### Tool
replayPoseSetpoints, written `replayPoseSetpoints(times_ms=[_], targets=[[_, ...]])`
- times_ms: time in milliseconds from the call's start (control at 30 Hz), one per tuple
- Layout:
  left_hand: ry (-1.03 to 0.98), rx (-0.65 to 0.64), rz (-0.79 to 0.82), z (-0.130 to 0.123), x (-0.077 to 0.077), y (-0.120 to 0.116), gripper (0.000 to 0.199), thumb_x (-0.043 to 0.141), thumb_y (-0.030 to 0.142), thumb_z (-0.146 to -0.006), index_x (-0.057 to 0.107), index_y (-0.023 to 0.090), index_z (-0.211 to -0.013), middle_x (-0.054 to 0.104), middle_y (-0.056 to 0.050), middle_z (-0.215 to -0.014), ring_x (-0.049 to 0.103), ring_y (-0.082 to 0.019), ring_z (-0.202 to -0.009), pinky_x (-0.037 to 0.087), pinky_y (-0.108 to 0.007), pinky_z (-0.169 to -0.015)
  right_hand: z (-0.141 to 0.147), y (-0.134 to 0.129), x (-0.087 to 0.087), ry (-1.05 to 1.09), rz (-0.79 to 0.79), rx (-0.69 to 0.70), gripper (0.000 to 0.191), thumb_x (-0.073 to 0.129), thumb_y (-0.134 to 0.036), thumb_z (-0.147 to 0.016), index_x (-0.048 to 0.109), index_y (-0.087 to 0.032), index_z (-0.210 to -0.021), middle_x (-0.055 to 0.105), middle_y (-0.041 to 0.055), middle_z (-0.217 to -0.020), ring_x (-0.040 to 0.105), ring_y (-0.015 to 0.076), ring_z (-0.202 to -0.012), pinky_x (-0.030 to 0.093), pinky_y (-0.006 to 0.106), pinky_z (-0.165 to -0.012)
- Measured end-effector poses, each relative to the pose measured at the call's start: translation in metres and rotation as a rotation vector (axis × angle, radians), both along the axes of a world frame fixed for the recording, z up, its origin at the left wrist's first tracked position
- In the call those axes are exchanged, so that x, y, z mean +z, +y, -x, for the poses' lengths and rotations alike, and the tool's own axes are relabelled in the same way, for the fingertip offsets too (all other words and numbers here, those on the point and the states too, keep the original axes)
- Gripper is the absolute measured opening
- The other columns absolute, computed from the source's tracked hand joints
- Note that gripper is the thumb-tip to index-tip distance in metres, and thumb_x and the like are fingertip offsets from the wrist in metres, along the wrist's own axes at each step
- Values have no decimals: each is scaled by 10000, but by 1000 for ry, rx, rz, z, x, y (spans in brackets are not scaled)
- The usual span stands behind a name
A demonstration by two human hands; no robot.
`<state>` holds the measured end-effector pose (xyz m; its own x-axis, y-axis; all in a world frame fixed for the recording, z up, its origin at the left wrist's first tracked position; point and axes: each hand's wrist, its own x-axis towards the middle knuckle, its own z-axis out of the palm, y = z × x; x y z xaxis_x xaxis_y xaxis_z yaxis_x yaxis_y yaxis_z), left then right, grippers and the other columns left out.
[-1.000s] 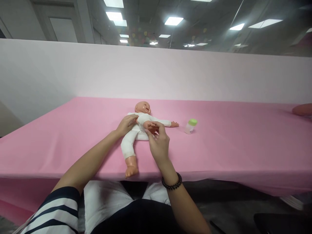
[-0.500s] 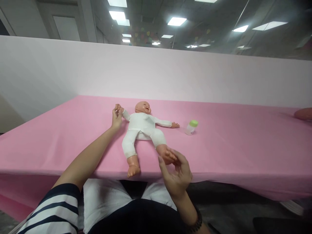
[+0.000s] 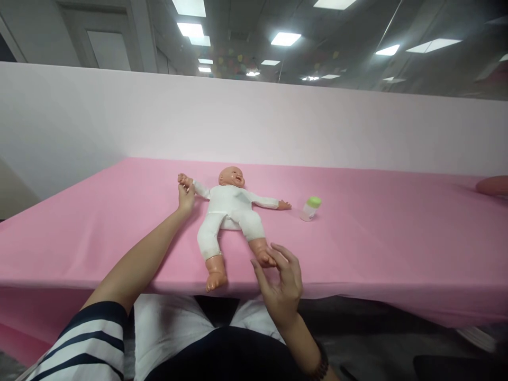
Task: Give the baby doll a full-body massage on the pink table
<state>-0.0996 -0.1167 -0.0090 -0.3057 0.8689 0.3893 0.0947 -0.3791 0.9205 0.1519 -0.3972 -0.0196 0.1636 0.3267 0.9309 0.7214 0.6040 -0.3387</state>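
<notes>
A baby doll (image 3: 230, 203) with a bald head and a white cloth body lies face up on the pink tablecloth (image 3: 377, 233), its feet toward me. My left hand (image 3: 186, 197) is closed on the doll's hand at the left, its arm stretched out sideways. At the doll's foot (image 3: 263, 255) on the right, my right hand (image 3: 283, 288) has thumb and fingers apart, curved around the toes. The fingertips are at the foot's edge; whether they press on it I cannot tell. The doll's other foot (image 3: 216, 274) rests close to the table's front edge.
Right of the doll's outstretched hand stands a small clear bottle with a green cap (image 3: 313, 202). A skin-coloured object (image 3: 492, 185) is partly visible at the far right. A white partition (image 3: 254, 121) runs along the table's back, with glass above it.
My left hand has drawn the doll's arm outward to the left. My right hand has moved a little left, and the doll's right-side foot has shifted left with it.
</notes>
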Motion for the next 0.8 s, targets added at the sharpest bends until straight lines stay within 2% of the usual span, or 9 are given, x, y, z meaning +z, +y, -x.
replayPoseSetpoints(times_ms=[67,233,333,400,533,700,800], targets=[[108,-53,-111,-5,4,-11,361,580,367,-997,475,211,-1306,585,-191,-1403,611,-279,-1308,502,-436,-1091,2,12,13,-1,14,8,405,747,-201,-929,652,-284,-1313,725,102,-1164,735,269,-1087,673,430,-865],[697,-302,-353,-12,10,-34,359,552,335,-1004,621,203,-1330,681,-132,-1364,635,-300,-1282,466,-480,-1155,19,51,34,35,101,103,329,695,-274,-980,642,-247,-1304,742,104,-1154,733,246,-1060,655,412,-889],[911,-292,-397,-11,11,-38,399,508,298,-1012,617,210,-1386,659,-116,-1432,594,-271,-1358,457,-458,-1180,29,72,39,36,173,180,278,679,-289,-985,661,-225,-1254,745,104,-1134,728,241,-1044,646,397,-890],[930,-263,-376,-10,11,-38,415,491,284,-1017,597,210,-1411,659,-116,-1434,607,-258,-1338,482,-444,-1155,33,79,41,21,186,214,243,680,-270,-980,667,-221,-1217,743,97,-1121,721,236,-1044,639,385,-892],[740,-243,-292,-10,7,-33,397,514,309,-1014,572,213,-1395,684,-116,-1372,650,-262,-1249,511,-445,-1104,30,67,41,27,124,198,263,707,-226,-961,652,-225,-1218,725,90,-1124,705,234,-1072,630,384,-914],[202,-114,-141,-3,-4,-8,370,633,353,-977,527,210,-1302,651,-147,-1342,643,-267,-1240,532,-426,-1054,13,27,34,-5,41,144,333,769,-156,-904,647,-212,-1209,700,85,-1064,702,227,-1011,638,368,-875],[-122,-33,-23,7,-8,10,374,701,340,-950,514,217,-1250,652,-126,-1245,658,-230,-1184,551,-384,-1019,1,8,18,-79,8,114,361,784,-116,-878,651,-192,-1205,699,91,-1034,709,227,-974,647,360,-844]])
